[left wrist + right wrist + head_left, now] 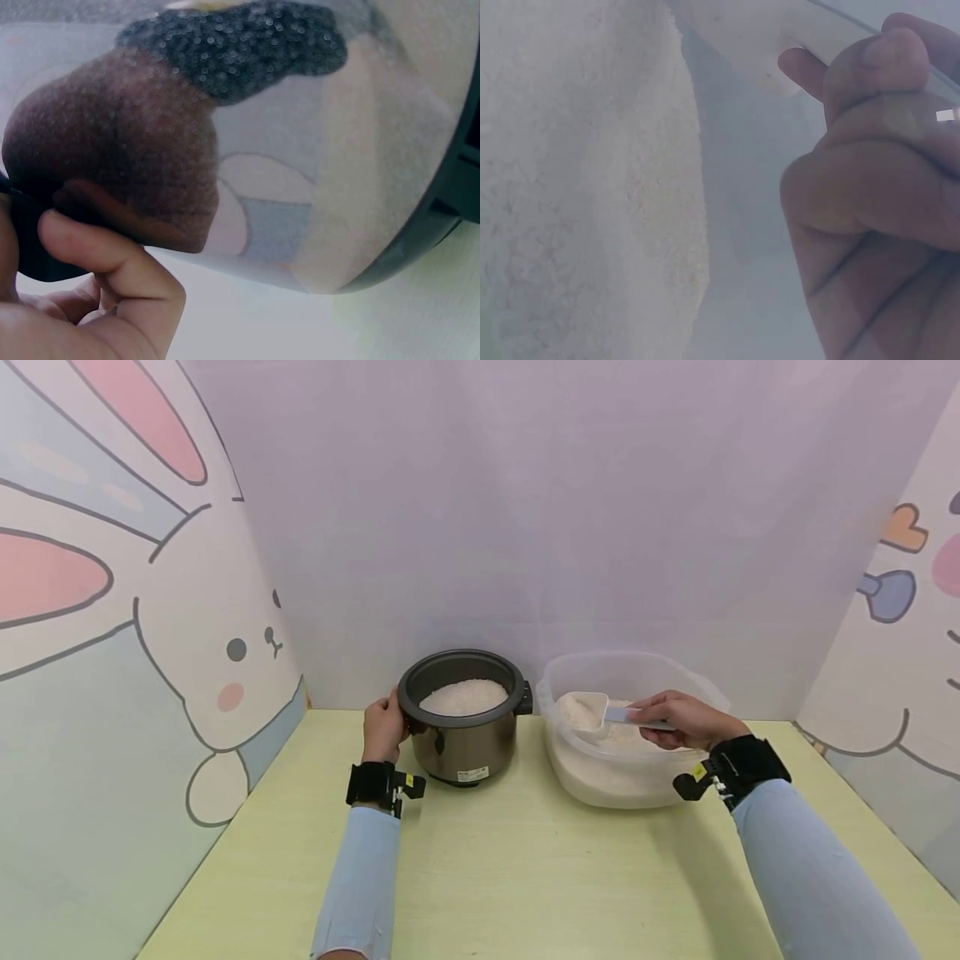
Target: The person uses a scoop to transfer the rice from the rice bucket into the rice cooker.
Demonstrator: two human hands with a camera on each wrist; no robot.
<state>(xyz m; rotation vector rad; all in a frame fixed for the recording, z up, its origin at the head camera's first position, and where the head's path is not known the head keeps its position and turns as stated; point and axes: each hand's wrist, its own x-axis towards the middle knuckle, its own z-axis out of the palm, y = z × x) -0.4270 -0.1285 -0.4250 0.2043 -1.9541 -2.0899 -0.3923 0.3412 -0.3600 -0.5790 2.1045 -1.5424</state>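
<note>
A dark, glossy rice cooker (pixel 461 752) without a lid stands at the back, with white rice (pixel 465 697) inside. My left hand (pixel 384 727) grips its left side handle; in the left wrist view the thumb and curled fingers pinch this black handle (pixel 45 251). To the right is a translucent plastic tub (pixel 611 789) holding more rice. My right hand (pixel 684 718), above the tub's right part, holds a white scoop (pixel 600 717) by its handle. Rice fills the scoop's cup, which is over the tub. In the right wrist view, rice (pixel 664 202) shows beside the curled fingers.
Both vessels stand on a pale yellow-green table (pixel 525 877), close to the back wall (pixel 525 527). Cartoon-printed panels flank the table at left (pixel 180 652) and right (pixel 862 677). The cooker's right handle (pixel 525 699) sits close to the tub's rim.
</note>
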